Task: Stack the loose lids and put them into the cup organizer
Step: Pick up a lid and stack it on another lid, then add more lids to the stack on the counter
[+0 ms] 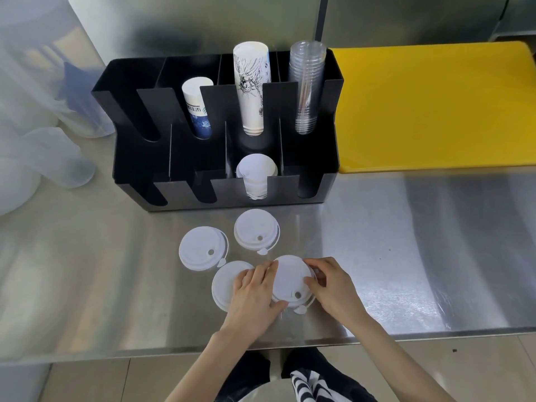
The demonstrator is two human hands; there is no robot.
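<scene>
Both hands, left hand (255,288) and right hand (333,288), pinch one white lid (291,278) near the counter's near edge (406,336); three loose lids (256,229) lie before the black organizer (319,187). Open steel lies to the right. Cup print is unreadable.

A flat yellow plastic cutting board (435,108) lies far right on the brushed steel counter (406,256); translucent plastic containers (43,111) stand far left.

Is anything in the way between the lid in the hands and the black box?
Yes. Another loose lid lies on the counter between the held lid and the organizer.
</scene>
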